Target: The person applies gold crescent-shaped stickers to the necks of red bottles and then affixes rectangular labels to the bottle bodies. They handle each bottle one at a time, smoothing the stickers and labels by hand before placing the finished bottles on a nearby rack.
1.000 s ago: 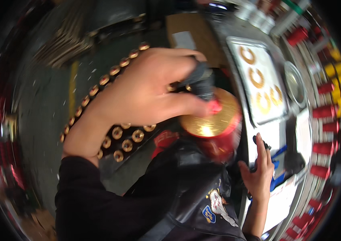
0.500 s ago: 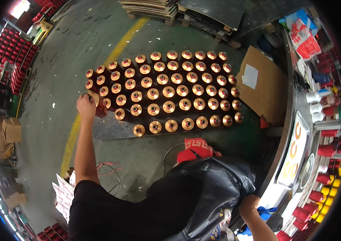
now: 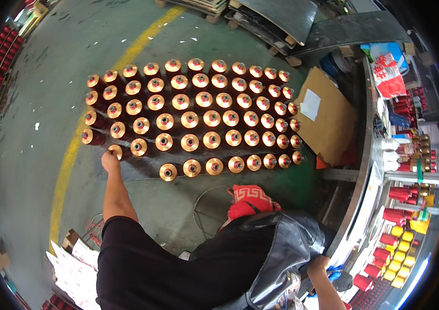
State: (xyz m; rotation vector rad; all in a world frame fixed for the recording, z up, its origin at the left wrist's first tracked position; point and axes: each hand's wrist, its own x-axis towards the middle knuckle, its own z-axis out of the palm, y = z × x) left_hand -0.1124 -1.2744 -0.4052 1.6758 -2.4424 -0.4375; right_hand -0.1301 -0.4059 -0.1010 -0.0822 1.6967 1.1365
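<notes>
Dark red cylinders with brass-coloured round tops and short central stems stand upright in rows on a dark flat sheet on the floor. At the near left corner of the group my left hand has its fingers closed at the top of one such cylinder. My right hand is down at the right, by the bench edge and the black apron; its fingers are mostly hidden. A red cloth item with a pale pattern lies between the apron and the cylinders.
A workbench runs along my right, with shelves of red and yellow parts beyond it. A brown board leans by the bench. Stacked sheets on pallets stand at the back. A yellow floor line passes on the left.
My left hand has moved nearer to me, from the left edge of the group to its near corner. The view has shifted. The right hand stays by the bench.
</notes>
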